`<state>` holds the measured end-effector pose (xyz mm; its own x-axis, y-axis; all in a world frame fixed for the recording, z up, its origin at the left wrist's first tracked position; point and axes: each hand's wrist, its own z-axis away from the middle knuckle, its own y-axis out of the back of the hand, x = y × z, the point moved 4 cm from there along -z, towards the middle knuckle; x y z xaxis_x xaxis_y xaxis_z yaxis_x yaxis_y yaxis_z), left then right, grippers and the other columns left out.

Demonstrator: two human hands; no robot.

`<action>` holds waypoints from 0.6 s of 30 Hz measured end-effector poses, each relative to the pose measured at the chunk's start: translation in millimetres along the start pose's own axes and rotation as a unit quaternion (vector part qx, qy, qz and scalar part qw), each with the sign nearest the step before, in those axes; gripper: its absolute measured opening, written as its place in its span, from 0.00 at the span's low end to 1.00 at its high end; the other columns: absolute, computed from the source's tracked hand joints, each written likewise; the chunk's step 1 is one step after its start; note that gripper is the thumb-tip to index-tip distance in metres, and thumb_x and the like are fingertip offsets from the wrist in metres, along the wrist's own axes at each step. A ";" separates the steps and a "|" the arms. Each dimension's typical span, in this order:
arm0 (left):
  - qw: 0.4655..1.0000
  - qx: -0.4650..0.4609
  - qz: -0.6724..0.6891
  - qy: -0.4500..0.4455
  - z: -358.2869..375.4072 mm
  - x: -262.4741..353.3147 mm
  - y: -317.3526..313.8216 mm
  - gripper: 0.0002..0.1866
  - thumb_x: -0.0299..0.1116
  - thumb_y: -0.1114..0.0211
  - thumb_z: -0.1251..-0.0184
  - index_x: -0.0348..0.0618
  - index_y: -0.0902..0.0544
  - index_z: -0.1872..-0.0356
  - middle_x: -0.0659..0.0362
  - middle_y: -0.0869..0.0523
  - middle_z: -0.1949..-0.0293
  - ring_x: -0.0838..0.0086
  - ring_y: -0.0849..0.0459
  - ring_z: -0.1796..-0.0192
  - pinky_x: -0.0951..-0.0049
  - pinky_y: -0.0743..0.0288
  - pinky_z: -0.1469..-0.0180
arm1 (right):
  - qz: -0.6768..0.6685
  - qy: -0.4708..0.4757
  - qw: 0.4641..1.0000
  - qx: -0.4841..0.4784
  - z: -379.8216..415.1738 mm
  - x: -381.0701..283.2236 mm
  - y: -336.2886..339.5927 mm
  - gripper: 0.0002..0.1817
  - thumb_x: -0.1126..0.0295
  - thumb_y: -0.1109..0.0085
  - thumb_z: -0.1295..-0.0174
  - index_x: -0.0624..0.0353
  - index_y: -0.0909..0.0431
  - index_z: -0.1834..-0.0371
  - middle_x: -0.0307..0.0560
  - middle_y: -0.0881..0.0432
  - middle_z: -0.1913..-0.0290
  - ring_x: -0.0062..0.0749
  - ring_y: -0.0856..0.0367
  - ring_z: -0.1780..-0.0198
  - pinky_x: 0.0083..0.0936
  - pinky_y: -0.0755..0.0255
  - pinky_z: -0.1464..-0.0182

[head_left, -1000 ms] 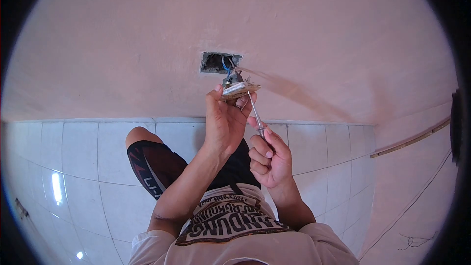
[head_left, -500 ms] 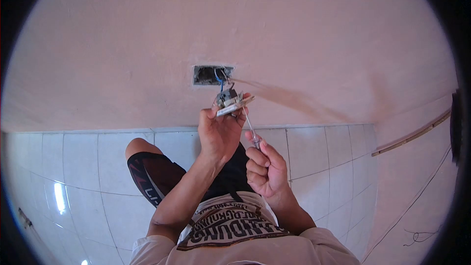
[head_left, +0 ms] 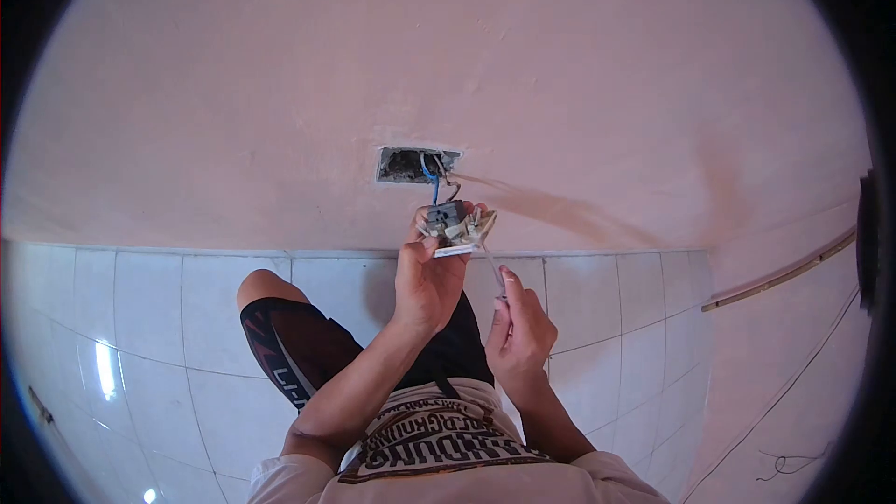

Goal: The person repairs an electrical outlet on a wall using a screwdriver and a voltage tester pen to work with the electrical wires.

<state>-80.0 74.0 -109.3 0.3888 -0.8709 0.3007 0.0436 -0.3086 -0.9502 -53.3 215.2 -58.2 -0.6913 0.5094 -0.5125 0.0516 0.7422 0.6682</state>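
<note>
My left hand (head_left: 427, 285) grips a wall socket (head_left: 455, 229) by its white plate, with the grey back and its terminals turned upward. Blue and dark wires (head_left: 436, 189) run from the socket into a rectangular wall box (head_left: 403, 164) in the pink wall. In my right hand (head_left: 523, 331) is a screwdriver (head_left: 496, 267), fingers closed round its handle. The screwdriver's shaft slants up to the right edge of the socket plate; whether the tip touches a screw is too small to tell.
The pink wall (head_left: 280, 84) rises in front, meeting a white tiled floor (head_left: 149, 308). My bent knee (head_left: 271, 289) is at the left below the wall. On the right are a wooden strip (head_left: 779, 271), a dark object (head_left: 868, 243) and a thin cable (head_left: 779, 401).
The socket has tipped so that more of its back shows, and it sits lower in view, as does the wall box. My right hand has shifted its hold on the screwdriver handle.
</note>
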 end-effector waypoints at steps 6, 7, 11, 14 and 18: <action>1.000 0.004 -0.018 -0.007 0.3 -0.2 8.6 0.27 0.43 0.40 0.36 0.38 0.27 0.40 0.47 0.21 0.36 0.55 0.27 0.27 0.56 0.40 0.22 | -0.577 -0.369 0.725 -0.074 16.1 2.2 -8.2 0.19 0.74 0.50 0.22 0.67 0.28 0.31 0.36 0.29 0.65 0.17 0.28 0.65 0.15 0.31 0.65; 1.000 0.006 -0.023 -0.004 0.2 0.5 8.7 0.27 0.43 0.40 0.36 0.38 0.27 0.40 0.47 0.20 0.36 0.55 0.27 0.27 0.56 0.40 0.22 | -0.573 -0.364 0.729 -0.084 15.3 0.9 -9.7 0.18 0.76 0.49 0.23 0.67 0.27 0.32 0.36 0.30 0.65 0.15 0.28 0.65 0.14 0.32 0.66; 0.999 0.009 -0.032 0.002 0.8 3.4 11.2 0.26 0.43 0.40 0.37 0.38 0.27 0.41 0.47 0.20 0.37 0.56 0.27 0.27 0.55 0.41 0.21 | -0.306 -0.250 0.918 -0.022 12.8 -2.1 -12.3 0.18 0.80 0.46 0.26 0.66 0.25 0.34 0.39 0.28 0.61 0.16 0.27 0.65 0.15 0.30 0.69; 0.999 0.003 -0.032 0.004 -0.9 3.7 13.8 0.26 0.43 0.39 0.37 0.37 0.26 0.41 0.46 0.20 0.37 0.56 0.27 0.28 0.55 0.41 0.21 | -0.185 -0.155 0.970 -0.013 10.4 -0.4 -10.1 0.21 0.84 0.44 0.29 0.62 0.23 0.34 0.42 0.26 0.57 0.17 0.24 0.64 0.15 0.24 0.69; 0.999 0.003 -0.041 0.001 -0.7 6.4 10.9 0.25 0.42 0.39 0.36 0.37 0.26 0.42 0.46 0.20 0.38 0.56 0.27 0.28 0.55 0.41 0.21 | -0.292 -0.189 0.937 -0.024 13.2 5.3 -6.8 0.23 0.85 0.41 0.33 0.61 0.21 0.35 0.46 0.25 0.55 0.19 0.23 0.62 0.15 0.21 0.68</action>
<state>-77.7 64.8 -117.7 0.3828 -0.8434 0.3770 0.0804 -0.3761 -0.9231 -47.8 218.6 -72.5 -0.2861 0.1477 -0.9467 -0.2941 0.9268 0.2335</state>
